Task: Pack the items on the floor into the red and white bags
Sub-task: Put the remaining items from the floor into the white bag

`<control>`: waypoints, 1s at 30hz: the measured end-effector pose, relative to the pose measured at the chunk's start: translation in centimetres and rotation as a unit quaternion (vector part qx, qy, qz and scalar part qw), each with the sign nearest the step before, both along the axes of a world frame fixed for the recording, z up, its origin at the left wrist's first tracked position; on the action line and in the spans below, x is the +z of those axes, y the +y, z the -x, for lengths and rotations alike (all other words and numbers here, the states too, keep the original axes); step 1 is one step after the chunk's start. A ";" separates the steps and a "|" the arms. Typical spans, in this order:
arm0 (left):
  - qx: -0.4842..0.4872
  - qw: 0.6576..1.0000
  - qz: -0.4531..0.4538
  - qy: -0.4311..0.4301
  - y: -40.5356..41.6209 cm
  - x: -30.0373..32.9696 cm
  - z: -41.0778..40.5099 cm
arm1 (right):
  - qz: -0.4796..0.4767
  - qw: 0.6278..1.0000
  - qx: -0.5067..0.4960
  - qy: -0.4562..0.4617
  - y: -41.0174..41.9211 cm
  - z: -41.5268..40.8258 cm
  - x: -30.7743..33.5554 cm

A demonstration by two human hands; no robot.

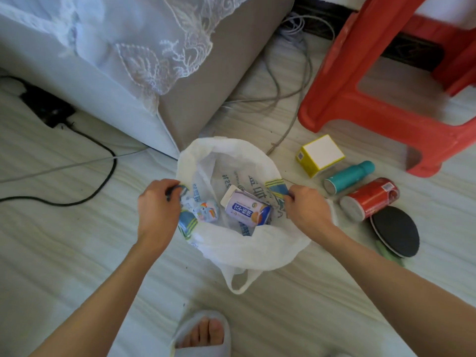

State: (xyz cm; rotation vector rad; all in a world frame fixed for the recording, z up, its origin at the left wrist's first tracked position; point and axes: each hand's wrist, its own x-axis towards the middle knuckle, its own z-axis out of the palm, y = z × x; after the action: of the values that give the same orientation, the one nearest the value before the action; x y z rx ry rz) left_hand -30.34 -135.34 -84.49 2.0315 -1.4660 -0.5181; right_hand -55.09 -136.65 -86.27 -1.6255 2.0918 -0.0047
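Left hand (158, 206): fingers curled, pinching the left rim of the white bag (257, 249) at its printed edge.
Right hand (305, 211): fingers curled, pinching the right rim of the same bag; the two hands hold the mouth spread wide.
Bag position: it rests on the floor (77, 266) between the hands, mouth up, with one loop handle lying slack toward the person.
Bag contents: a purple drink carton (248, 211) lies on its side near the middle; a small colourful packet (207, 211) lies just beside the left hand.
Items not yet packed: all lie on the floor to the right of the bag, past the right hand.
Red can (371, 199): on its side, nearest the right hand, long axis running from near-left to far-right, its grey end facing the bag.
Teal bottle (350, 176): on its side just beyond the can, roughly parallel to it.
Yellow and white box (319, 154): farther out, near the red stool (386, 99).
Dark round disc (395, 231): flat on the floor, touching or just beside the can on the near side.
Key relation: every remaining item lies right of the grip, so the right hand is the nearer one; judged next step, it releases the rim to reach while the left hand holds the mouth open.
Red bag: not in view.
Risk: with one side released, the thin rim may sag shut.
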 end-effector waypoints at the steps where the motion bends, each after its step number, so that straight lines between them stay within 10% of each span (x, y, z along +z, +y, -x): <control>1: -0.011 1.000 0.014 -0.009 -0.7 0.7 0.1 | 0.005 0.999 -0.015 -0.028 0.5 0.5 0.6; 12: -0.226 0.963 0.084 -0.121 -6.8 3.9 6.1 | -0.099 0.928 -0.197 -0.300 9.4 0.4 2.4; 18: -0.148 0.984 -0.028 -0.098 -3.3 2.5 6.3 | -0.070 0.888 -0.293 -0.348 8.3 2.0 1.7; 24: -0.065 0.982 -0.179 -0.007 3.6 0.1 5.1 | 0.049 0.958 -0.199 -0.199 1.3 5.1 2.0; 30: -0.086 0.986 -0.117 -0.077 0.7 0.9 4.5 | 0.028 0.998 -0.042 -0.034 -2.0 5.3 2.8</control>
State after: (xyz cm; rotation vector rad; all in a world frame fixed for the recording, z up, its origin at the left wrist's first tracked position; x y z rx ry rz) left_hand -34.79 -134.66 -83.54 2.1754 -1.7563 -0.6420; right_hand -60.43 -138.60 -83.50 -1.5456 2.1235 -0.1448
